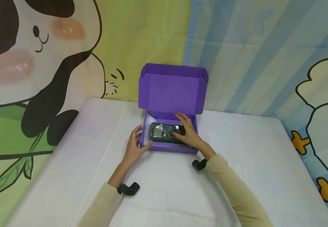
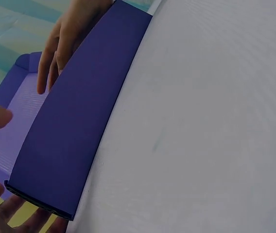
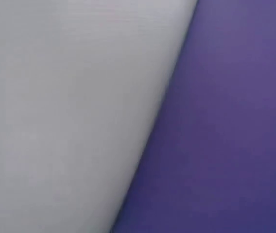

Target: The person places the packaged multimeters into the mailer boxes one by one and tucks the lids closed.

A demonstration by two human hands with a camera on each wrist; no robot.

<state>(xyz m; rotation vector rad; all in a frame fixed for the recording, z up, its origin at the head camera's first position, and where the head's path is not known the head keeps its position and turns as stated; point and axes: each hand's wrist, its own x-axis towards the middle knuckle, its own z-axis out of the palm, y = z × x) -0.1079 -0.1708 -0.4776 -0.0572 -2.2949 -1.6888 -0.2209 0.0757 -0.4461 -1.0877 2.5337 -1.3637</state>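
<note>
A dark digital multimeter (image 1: 166,132) with a green edge, grey screen and small yellow button lies face up in a purple cardboard box (image 1: 169,147) whose lid stands raised behind it. My right hand (image 1: 191,136) is over the multimeter's right end, thumb on its face and fingers extended toward the back; the palm hides that end. At the box's left end is my left hand (image 1: 134,149), fingers spread along the outside and thumb by the front corner. The box's front wall (image 2: 75,111) fills much of the left wrist view. In the right wrist view, purple cardboard (image 3: 235,126) shows without a hand.
The box stands on a white-covered table (image 1: 164,189), near its back edge. Behind hangs a cartoon-printed cloth (image 1: 152,37), close to the raised lid (image 1: 172,94). Whitish wrapping (image 1: 149,120) shows inside the box's left end. Black wrist cameras (image 1: 129,189) are strapped to both wrists.
</note>
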